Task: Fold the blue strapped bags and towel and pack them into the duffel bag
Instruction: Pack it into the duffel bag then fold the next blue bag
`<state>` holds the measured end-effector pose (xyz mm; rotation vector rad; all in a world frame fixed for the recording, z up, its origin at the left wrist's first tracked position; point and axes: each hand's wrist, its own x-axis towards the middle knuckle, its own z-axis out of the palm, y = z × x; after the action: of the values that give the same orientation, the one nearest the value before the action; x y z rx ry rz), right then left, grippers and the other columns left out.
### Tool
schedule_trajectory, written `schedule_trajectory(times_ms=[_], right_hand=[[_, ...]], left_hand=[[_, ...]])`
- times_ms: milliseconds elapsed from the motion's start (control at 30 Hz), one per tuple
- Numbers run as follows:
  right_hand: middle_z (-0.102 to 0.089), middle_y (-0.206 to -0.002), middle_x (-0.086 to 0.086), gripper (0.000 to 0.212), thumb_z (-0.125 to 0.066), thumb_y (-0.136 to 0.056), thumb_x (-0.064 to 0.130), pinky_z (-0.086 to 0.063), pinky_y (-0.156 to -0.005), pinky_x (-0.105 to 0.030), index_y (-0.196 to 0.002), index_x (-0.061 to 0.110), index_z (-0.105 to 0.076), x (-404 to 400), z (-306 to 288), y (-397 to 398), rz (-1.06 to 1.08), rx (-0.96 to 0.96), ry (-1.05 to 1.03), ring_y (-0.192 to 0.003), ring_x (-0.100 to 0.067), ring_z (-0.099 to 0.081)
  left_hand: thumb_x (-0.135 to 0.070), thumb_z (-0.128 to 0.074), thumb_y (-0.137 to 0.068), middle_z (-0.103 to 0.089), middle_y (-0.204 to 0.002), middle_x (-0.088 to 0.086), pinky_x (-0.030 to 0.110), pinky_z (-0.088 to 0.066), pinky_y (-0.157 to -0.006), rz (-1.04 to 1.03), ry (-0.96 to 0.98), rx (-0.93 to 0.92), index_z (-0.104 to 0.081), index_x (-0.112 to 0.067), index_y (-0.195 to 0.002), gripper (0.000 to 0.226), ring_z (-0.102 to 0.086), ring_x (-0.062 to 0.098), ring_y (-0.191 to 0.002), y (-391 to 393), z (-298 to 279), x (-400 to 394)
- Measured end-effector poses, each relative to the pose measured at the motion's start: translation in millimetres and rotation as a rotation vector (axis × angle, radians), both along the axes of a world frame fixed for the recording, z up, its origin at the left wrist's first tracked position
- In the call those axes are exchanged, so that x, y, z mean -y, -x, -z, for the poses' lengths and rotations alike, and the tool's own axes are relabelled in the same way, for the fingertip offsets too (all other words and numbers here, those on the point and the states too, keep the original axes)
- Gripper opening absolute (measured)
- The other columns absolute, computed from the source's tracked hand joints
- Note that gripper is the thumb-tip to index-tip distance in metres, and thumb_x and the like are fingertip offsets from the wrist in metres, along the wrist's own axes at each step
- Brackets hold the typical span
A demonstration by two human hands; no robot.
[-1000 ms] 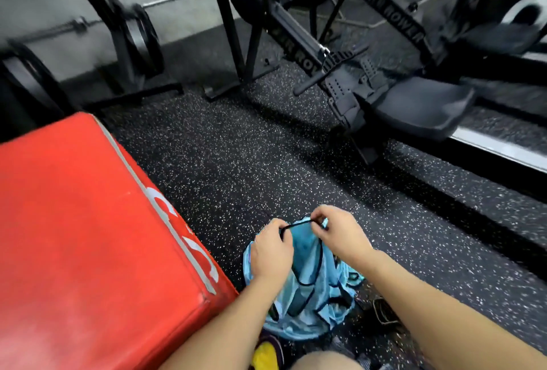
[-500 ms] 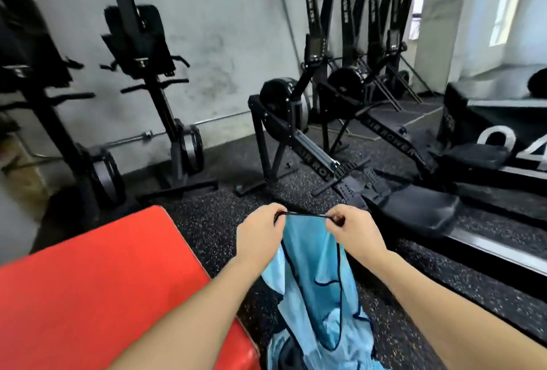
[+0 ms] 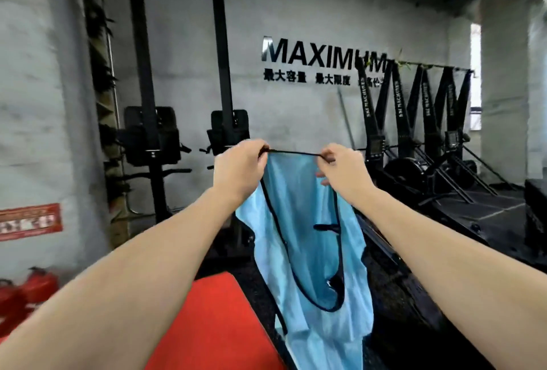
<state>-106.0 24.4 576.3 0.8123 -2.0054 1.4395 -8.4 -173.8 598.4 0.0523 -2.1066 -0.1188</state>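
Both arms out in front, chest height. My left hand (image 3: 241, 167) is closed in a fist, pinching one end of the black strap (image 3: 293, 152). My right hand (image 3: 343, 167) is pinched shut on the other end, knuckles toward me. Strap pulled taut and level between the two fists. The blue bag (image 3: 307, 251) hangs straight down from that strap, off the floor as far as I can see, limp, black cord looping down its front with a small clip partway down. Bag's lower edge runs out of frame. Red padded box (image 3: 213, 319) sits below left, just beside the hanging fabric. Gym machines (image 3: 151, 138) against the grey wall (image 3: 296, 8) behind. Duffel and towel not visible.
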Motion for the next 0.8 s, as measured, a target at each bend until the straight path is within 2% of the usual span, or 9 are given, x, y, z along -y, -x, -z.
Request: schedule_trajectory(times_ms=[100, 167, 267, 467, 567, 667, 800], right_hand=[[-0.070, -0.082, -0.009, 0.023, -0.063, -0.094, 0.014, -0.061, -0.072, -0.045, -0.076, 0.027, -0.058, 39, -46, -23, -0.020, -0.108, -0.029, -0.076, -0.029, -0.072], [-0.071, -0.084, -0.006, 0.012, -0.063, -0.094, 0.017, -0.055, -0.080, -0.038, -0.082, 0.021, -0.063, 67, -66, -38, -0.023, -0.179, -0.092, -0.083, -0.027, -0.068], [-0.069, -0.087, -0.003, 0.007, -0.061, -0.097, 0.018, -0.043, -0.075, -0.026, -0.091, 0.016, -0.065, 106, -78, -59, -0.063, -0.227, -0.154, -0.086, -0.022, -0.064], [-0.068, -0.084, 0.000, 0.008, -0.059, -0.099, 0.020, -0.044, -0.069, -0.025, -0.094, 0.019, -0.066, 182, -56, -82, -0.161, -0.219, -0.191, -0.077, -0.018, -0.063], [-0.069, -0.088, -0.002, 0.012, -0.059, -0.099, 0.021, -0.043, -0.071, -0.024, -0.101, 0.013, -0.068, 214, -41, -89, -0.203, -0.212, -0.211, -0.079, -0.015, -0.061], [-0.069, -0.090, -0.001, 0.011, -0.059, -0.099, 0.020, -0.043, -0.067, -0.019, -0.101, 0.014, -0.068, 244, -23, -96, -0.253, -0.165, -0.239, -0.081, -0.013, -0.063], [-0.070, -0.092, 0.001, 0.009, -0.059, -0.098, 0.020, -0.046, -0.075, -0.022, -0.099, 0.017, -0.068, 278, 14, -103, -0.297, -0.130, -0.290, -0.086, -0.013, -0.064]], left_hand=[[-0.027, -0.049, -0.100, -0.067, -0.118, -0.004, 0.038, -0.048, -0.084, -0.082, 0.024, -0.093, -0.065, -0.028, -0.120, 0.025, -0.063, 0.025, -0.108, -36, -44, 31], [-0.027, -0.047, -0.101, -0.067, -0.118, -0.003, 0.037, -0.046, -0.082, -0.144, 0.051, -0.118, -0.064, -0.027, -0.121, 0.026, -0.063, 0.026, -0.106, -61, -63, 54], [-0.026, -0.046, -0.102, -0.067, -0.114, -0.003, 0.035, -0.040, -0.075, -0.236, 0.093, -0.121, -0.064, -0.027, -0.119, 0.025, -0.063, 0.027, -0.101, -90, -74, 88], [-0.026, -0.045, -0.102, -0.067, -0.113, -0.002, 0.037, -0.043, -0.076, -0.349, 0.111, -0.047, -0.064, -0.025, -0.118, 0.024, -0.064, 0.029, -0.098, -133, -60, 152], [-0.026, -0.046, -0.102, -0.066, -0.111, -0.003, 0.037, -0.043, -0.076, -0.381, 0.125, -0.032, -0.064, -0.026, -0.117, 0.024, -0.064, 0.028, -0.098, -146, -47, 180], [-0.026, -0.045, -0.102, -0.066, -0.112, -0.002, 0.037, -0.044, -0.075, -0.418, 0.122, 0.004, -0.064, -0.026, -0.117, 0.024, -0.064, 0.028, -0.098, -159, -28, 208], [-0.028, -0.045, -0.102, -0.066, -0.115, -0.004, 0.034, -0.040, -0.073, -0.433, 0.097, 0.070, -0.063, -0.028, -0.118, 0.024, -0.064, 0.025, -0.102, -175, 13, 237]])
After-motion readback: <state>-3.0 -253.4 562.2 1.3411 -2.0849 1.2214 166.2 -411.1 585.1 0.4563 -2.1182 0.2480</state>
